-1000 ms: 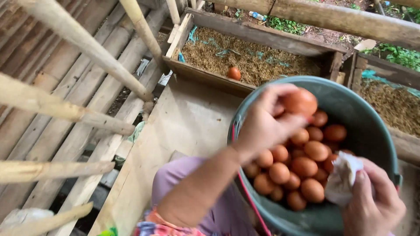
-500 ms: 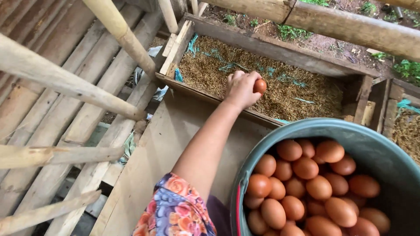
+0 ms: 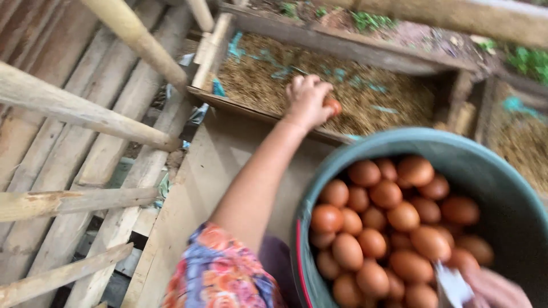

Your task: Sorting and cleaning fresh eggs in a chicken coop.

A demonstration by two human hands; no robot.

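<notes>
Egg (image 3: 333,106) in nest box (image 3: 319,48), axis unclear; left hand (image 3: 307,101) fingers closed round it.

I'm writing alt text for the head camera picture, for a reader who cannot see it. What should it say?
The person's left hand closes around a brown egg lying on the straw of a wooden nest box. Close below, a grey-green bucket is piled with brown eggs, and the right hand at its lower edge holds something white. Bamboo poles cross the left side.

I see rough, weathered wood in the nest box (image 3: 342,48) and bamboo poles (image 3: 85,111), coarse dry husk bedding (image 3: 382,100), a smooth matt plastic bucket (image 3: 502,188), and matt-shelled brown eggs (image 3: 388,228).
</notes>
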